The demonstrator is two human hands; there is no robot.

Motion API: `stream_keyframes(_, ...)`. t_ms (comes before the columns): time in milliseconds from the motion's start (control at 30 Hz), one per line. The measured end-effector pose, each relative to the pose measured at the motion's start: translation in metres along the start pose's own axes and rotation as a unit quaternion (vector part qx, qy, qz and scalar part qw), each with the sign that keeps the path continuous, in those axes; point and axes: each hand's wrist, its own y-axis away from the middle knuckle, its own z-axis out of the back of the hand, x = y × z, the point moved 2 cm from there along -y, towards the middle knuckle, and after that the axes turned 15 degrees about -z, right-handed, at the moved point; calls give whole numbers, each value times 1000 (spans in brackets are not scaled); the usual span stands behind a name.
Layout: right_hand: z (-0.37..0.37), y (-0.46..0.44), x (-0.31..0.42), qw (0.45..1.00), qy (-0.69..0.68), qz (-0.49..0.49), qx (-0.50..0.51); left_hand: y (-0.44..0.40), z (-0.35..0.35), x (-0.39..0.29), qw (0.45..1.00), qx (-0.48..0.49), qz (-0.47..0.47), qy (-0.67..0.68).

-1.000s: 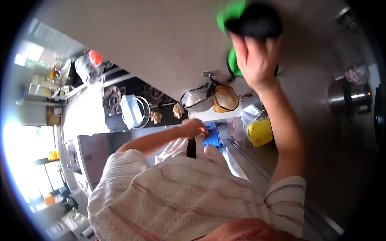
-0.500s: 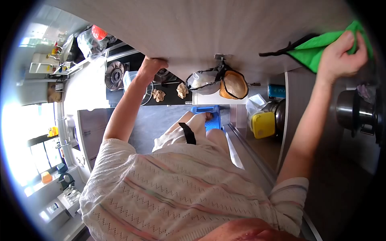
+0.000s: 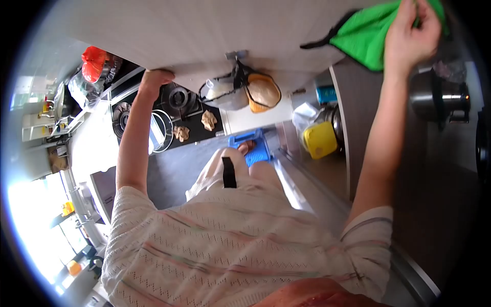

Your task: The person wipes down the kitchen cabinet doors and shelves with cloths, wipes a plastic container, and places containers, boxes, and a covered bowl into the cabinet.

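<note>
My left hand (image 3: 156,82) is closed over the lower edge of a large pale cabinet door (image 3: 204,30). At the upper right, my right hand (image 3: 413,43) pinches a green cloth item (image 3: 364,38) with black trim and a dark strap trailing to the left. The item hangs spread out beside the door, and part of it is behind my fingers. From the door's metal handle (image 3: 236,55) hang black-rimmed mesh bags; one holds a clear item, the other is an orange-brown bag (image 3: 263,93).
Below are a stove burner (image 3: 179,97), crumpled brown pieces (image 3: 208,120) and a blue stool (image 3: 253,147) under my foot. A yellow-lidded container (image 3: 320,139) stands in a compartment. A steel pot (image 3: 440,97) is at the right, a red bag (image 3: 94,64) at the upper left.
My left hand came up from near my lap to the door edge. My right hand moved rightward, and the green item is now spread out. The view has shifted slightly.
</note>
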Motion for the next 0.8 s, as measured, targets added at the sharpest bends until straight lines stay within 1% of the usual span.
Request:
stream_keyframes(33,-2,12,-9,1000,18,2,-12,-3,4,5,1000,-5,1,-2)
stream_keyframes(67,-8,28,-19,999,37,5,-23,-7,9,9,1000,10,13,-18)
stream_keyframes(167,-21,90,-47,994,82,37,-64,-7,10,8,1000,6,9,-7)
stream_keyframes(200,-22,134,-63,997,78,-19,9,-6,8,6,1000,1,2,7)
stream_keyframes(233,-28,172,-74,993,113,-12,5,-2,2,0,1000,-14,0,11)
stream_keyframes(267,-30,204,-81,993,93,-54,42,0,-5,-8,1000,-28,-2,12)
stream_keyframes(300,-30,218,-78,989,74,-98,78,2,-12,-16,999,-41,-5,13)
stream_keyframes(333,-27,223,-81,982,57,-146,104,1,-8,-12,999,-32,-6,5)
stream_keyframes(400,-20,207,-78,962,21,-230,146,-16,20,24,1000,25,-1,-13)
stream_keyframes(433,-18,179,-77,980,-34,-175,86,-23,30,39,999,43,-2,-11)
stream_keyframes(467,-11,132,-53,980,-102,-165,55,-24,38,49,999,53,-1,-8)
stream_keyframes(500,-3,91,-38,982,-31,-177,53,-22,36,47,999,49,-7,-3)
stream_keyframes(533,4,53,-23,989,14,-137,48,-20,34,44,999,44,-13,3)
stream_keyframes(567,-5,45,-18,996,-34,-81,9,-21,34,45,999,46,-25,5)
stream_keyframes(600,-13,37,-13,996,-77,-22,-26,-17,28,29,997,70,-36,-6)
stream_keyframes(633,-17,55,-23,998,-27,-6,-55,-11,16,14,994,92,-49,-16)
stream_keyframes(667,-22,73,-33,996,23,9,-86,-8,10,10,991,85,-85,-53)
stream_keyframes(700,-24,110,-39,997,32,-57,-50,-9,11,14,993,78,-76,-40)
stream_keyframes(733,-27,152,-54,991,69,-111,-19,-13,19,27,994,84,-63,-27)
stream_keyframes(767,-29,188,-68,988,84,-132,9,-19,26,35,994,90,-52,-17)
stream_keyframes(800,-25,205,-74,979,38,-195,55,-16,19,29,998,54,-37,-18)
